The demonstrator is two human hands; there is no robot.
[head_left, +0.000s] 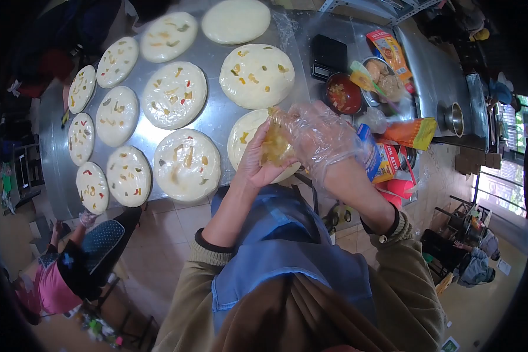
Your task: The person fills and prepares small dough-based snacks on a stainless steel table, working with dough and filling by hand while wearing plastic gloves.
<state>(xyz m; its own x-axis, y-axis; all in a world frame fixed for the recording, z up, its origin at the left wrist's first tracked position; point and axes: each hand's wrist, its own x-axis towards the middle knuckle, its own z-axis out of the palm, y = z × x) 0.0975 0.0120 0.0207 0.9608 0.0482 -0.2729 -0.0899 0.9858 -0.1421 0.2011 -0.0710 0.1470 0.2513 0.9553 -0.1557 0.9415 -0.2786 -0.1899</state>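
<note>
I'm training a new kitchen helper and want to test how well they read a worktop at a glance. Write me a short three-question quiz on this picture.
1. True or false: the right hand wears a clear plastic glove.
2. What does the bare left hand cup?
A. a metal spoon
B. a clump of yellowish filling
C. a knife
3. Fill in: the red sauce sits in a small ____ to the right of the dough rounds on the metal table.

Key: 1 true; 2 B; 3 bowl.
</note>
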